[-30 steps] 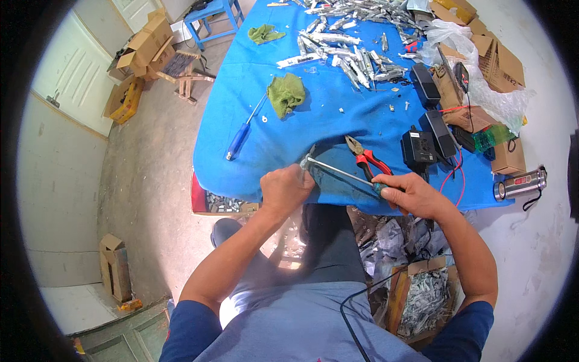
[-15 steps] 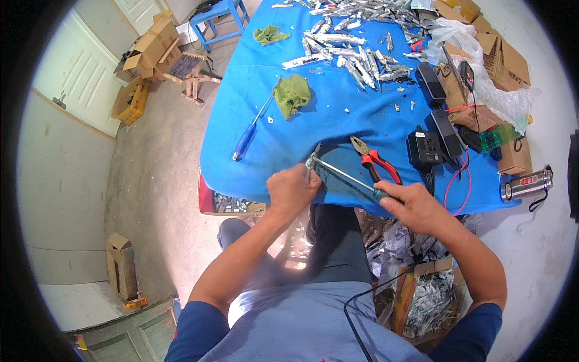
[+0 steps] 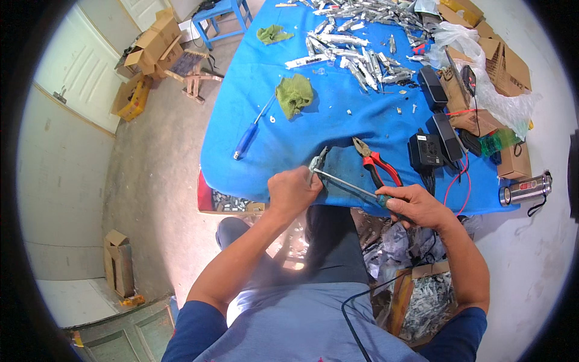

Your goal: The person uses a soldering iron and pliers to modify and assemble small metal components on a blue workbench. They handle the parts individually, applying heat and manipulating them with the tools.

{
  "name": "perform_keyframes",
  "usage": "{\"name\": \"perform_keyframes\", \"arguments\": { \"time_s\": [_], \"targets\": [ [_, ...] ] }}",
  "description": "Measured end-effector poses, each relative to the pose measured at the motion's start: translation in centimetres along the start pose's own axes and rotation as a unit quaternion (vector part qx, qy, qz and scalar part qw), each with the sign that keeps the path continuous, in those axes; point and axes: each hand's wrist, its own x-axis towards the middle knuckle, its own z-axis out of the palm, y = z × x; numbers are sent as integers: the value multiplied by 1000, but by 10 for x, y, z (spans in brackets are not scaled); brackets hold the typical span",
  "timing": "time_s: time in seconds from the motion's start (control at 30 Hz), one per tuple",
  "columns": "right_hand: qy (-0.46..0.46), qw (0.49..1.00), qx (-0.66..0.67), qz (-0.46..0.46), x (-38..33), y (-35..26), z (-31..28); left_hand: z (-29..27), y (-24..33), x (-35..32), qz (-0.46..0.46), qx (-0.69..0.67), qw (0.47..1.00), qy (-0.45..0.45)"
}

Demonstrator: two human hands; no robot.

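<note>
At the near edge of the blue-covered table (image 3: pixel 241 175), my left hand (image 3: pixel 293 193) is closed around a small, narrow silvery-white piece (image 3: pixel 315 162). Its lower part is hidden in my fist; its exact kind is unclear. My right hand (image 3: pixel 416 208) grips the dark green handle of a screwdriver (image 3: pixel 348 186), whose shaft points left and meets the piece just above my left fingers. Red-handled pliers (image 3: pixel 377 163) lie with jaws apart beyond the shaft. A blue-handled screwdriver (image 3: pixel 246 141) rests farther left, its tip by a crumpled green cloth (image 3: pixel 294 96).
Silvery strip-like pieces (image 3: pixel 362 60) are heaped at the far side. Along the right sit a black power adapter (image 3: pixel 424 149), a red wire (image 3: pixel 447 192), a metal flask (image 3: pixel 526 189) and cardboard boxes (image 3: pixel 505 66). Below the table, a box of shredded scraps (image 3: pixel 429 304) stands near my legs.
My right hand has turned slightly and its forearm has swung inward. The screwdriver tip stays at the piece in my left hand, which tilts a little differently.
</note>
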Motion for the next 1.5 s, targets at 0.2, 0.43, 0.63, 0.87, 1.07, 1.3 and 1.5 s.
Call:
{"name": "perform_keyframes", "arguments": {
  "time_s": [0.2, 0.43, 0.63, 0.87, 1.07, 1.3, 1.5],
  "targets": [
    [13, 1000, -1, -7, 2, -11, 13, 3, -2, -1, 0, -16, 1000, 3],
    [45, 998, 44, -14, -21, 16, 18, 4, -1, -3, 9, -38, 999, 17],
    [47, 997, 53, -12, -9, 19, 21, 5, -4, -2, 20, -31, 999, 26],
    [28, 999, 23, 9, -8, 3, 12, 3, -2, -2, 20, -33, 999, 32],
    [78, 959, -255, -95, -12, -17, 15, 4, -2, -2, 14, -30, 999, 27],
    [135, 800, -562, -159, -22, -46, 31, 4, 1, -2, 10, -20, 999, 37],
    [104, 937, -276, -189, -5, -4, 12, 7, -2, -2, 6, -18, 999, 42]
  ]
}}
